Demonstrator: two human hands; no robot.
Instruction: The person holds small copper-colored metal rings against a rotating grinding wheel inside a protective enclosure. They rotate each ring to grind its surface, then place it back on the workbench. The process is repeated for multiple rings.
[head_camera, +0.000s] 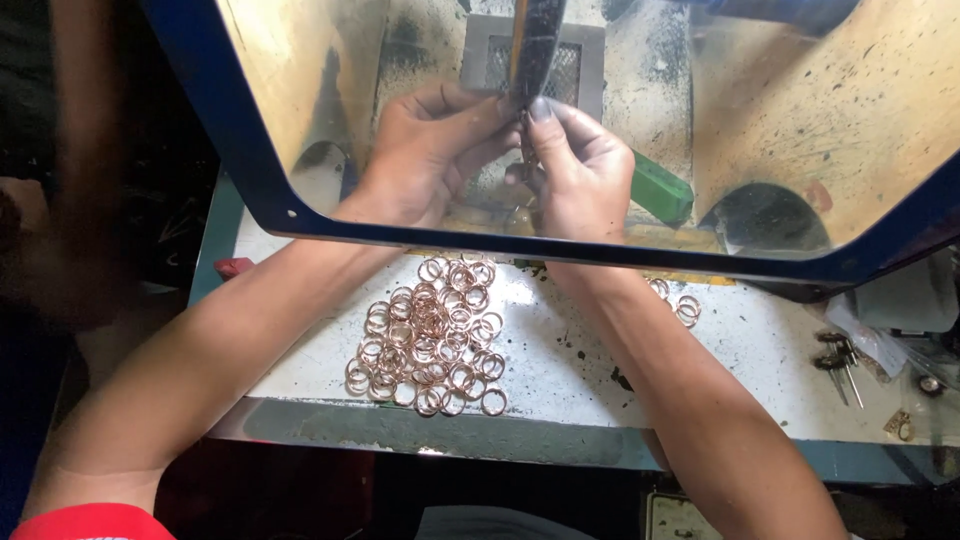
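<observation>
Hands together behind blue-framed shield (262, 190): left hand (425, 150) and right hand (580, 170) fingers pinched around small item, unclear what, against dark wheel (537, 45); copper rings (430, 335) heaped on worktop (560, 370).

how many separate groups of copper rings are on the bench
2. A big pile of copper rings lies on the bench between the forearms. A few more rings lie right of the right forearm, near the shield's lower edge. Others may be hidden behind arms.

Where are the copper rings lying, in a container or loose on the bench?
Loose: the copper rings lie spread directly on the white bench top, no container around them.
</observation>
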